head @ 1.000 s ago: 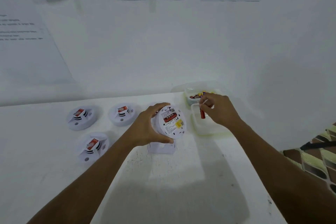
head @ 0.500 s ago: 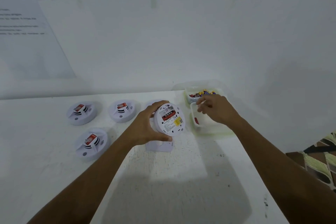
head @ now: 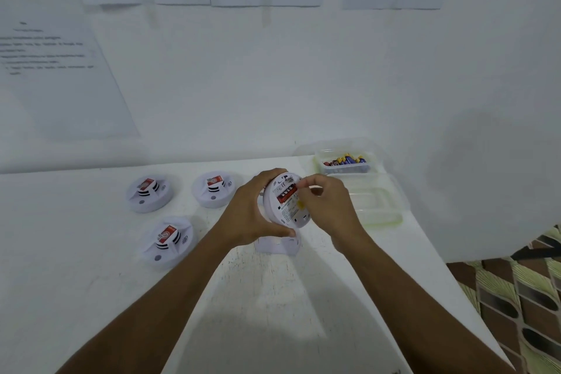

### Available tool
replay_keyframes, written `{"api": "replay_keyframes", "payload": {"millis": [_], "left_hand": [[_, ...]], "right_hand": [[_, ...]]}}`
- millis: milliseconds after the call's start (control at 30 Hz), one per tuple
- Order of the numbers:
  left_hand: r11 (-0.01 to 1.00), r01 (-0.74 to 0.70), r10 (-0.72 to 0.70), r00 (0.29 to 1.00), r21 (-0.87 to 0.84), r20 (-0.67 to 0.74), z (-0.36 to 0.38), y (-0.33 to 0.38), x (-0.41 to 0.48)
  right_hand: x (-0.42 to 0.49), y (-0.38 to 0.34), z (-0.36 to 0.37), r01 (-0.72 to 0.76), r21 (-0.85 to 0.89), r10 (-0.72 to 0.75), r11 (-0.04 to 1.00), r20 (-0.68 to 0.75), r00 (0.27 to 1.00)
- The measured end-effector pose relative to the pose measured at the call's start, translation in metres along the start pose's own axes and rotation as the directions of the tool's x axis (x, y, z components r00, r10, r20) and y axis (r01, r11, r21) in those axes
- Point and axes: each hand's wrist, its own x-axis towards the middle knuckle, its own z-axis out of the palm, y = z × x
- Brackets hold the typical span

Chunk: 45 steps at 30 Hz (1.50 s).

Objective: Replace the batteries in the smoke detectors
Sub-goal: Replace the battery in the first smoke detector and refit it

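My left hand (head: pixel 252 215) grips a round white smoke detector (head: pixel 287 202), tilted up above the table with its back facing me. A red battery (head: pixel 287 191) lies in its open compartment. My right hand (head: pixel 326 206) is at the detector's right side, thumb and forefinger pinching at the end of that battery. A clear tub of loose batteries (head: pixel 344 161) stands behind my right hand. Just in front of it is a shallower clear tub (head: pixel 378 209); my hand hides part of it.
Three more white smoke detectors (head: pixel 148 193) (head: pixel 214 190) (head: pixel 167 240) lie on the white table (head: pixel 91 297) to the left. A white cover piece (head: pixel 277 246) lies under the held detector. The table's right edge drops to a patterned floor (head: pixel 522 297).
My right hand dropped a red battery into the near tub, then came back left to the detector's battery compartment. My left hand kept hold of the detector.
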Motion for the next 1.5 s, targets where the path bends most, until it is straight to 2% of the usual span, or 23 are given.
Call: {"api": "replay_keyframes", "payload": {"millis": [167, 467, 567, 633, 733, 867, 933, 1000, 1100, 1233, 1300, 1500], "left_hand": [[1.000, -0.008, 0.008, 1.000, 0.024, 0.009, -0.002, 0.001, -0.003], [0.998, -0.031, 0.031, 1.000, 0.054, 0.003, -0.003, -0.003, -0.003], [0.998, -0.038, 0.038, 0.999, 0.046, -0.005, -0.001, -0.002, 0.000], [0.998, -0.025, 0.025, 1.000, 0.056, 0.010, 0.004, 0.000, 0.003], [0.998, 0.002, -0.003, 1.000, 0.062, 0.020, 0.011, 0.004, 0.006], [0.999, -0.040, 0.041, 0.999, 0.032, -0.021, 0.007, 0.006, 0.010], [0.999, -0.033, 0.035, 0.999, 0.032, -0.036, 0.003, 0.006, 0.011], [0.999, -0.018, 0.019, 0.999, 0.032, -0.046, 0.000, 0.004, 0.012], [1.000, -0.007, 0.008, 0.998, 0.026, -0.059, 0.002, 0.005, 0.015], [1.000, -0.003, 0.004, 0.999, 0.027, -0.053, 0.013, 0.009, 0.019], [1.000, -0.005, 0.006, 0.999, 0.024, -0.048, 0.016, 0.008, 0.020], [0.999, 0.021, -0.019, 0.998, 0.037, -0.066, 0.020, 0.001, 0.024]], "right_hand": [[-0.003, -0.003, 0.008, -0.079, 0.048, 0.081, 0.996, -0.032, 0.996], [-0.009, -0.002, 0.006, -0.037, 0.125, 0.042, 0.991, -0.041, 0.998], [-0.011, -0.004, 0.005, 0.048, 0.099, -0.037, 0.994, -0.109, 0.993], [-0.012, -0.006, 0.005, 0.155, -0.017, -0.156, 0.988, -0.193, 0.969], [-0.011, -0.010, 0.002, 0.279, -0.076, -0.289, 0.957, -0.211, 0.934], [0.005, -0.010, -0.023, 0.278, 0.035, -0.269, 0.960, -0.170, 0.948], [0.020, -0.003, -0.050, 0.248, 0.007, -0.244, 0.969, -0.134, 0.960], [0.034, 0.009, -0.079, 0.264, -0.164, -0.276, 0.950, -0.057, 0.959], [0.054, 0.028, -0.100, 0.261, -0.455, -0.248, 0.851, 0.091, 0.965], [0.074, 0.049, -0.096, 0.222, -0.652, -0.077, 0.725, 0.244, 0.967], [0.081, 0.057, -0.091, 0.206, -0.696, 0.001, 0.688, 0.284, 0.959], [0.088, 0.062, -0.097, 0.107, -0.597, 0.110, 0.795, 0.315, 0.943]]}}
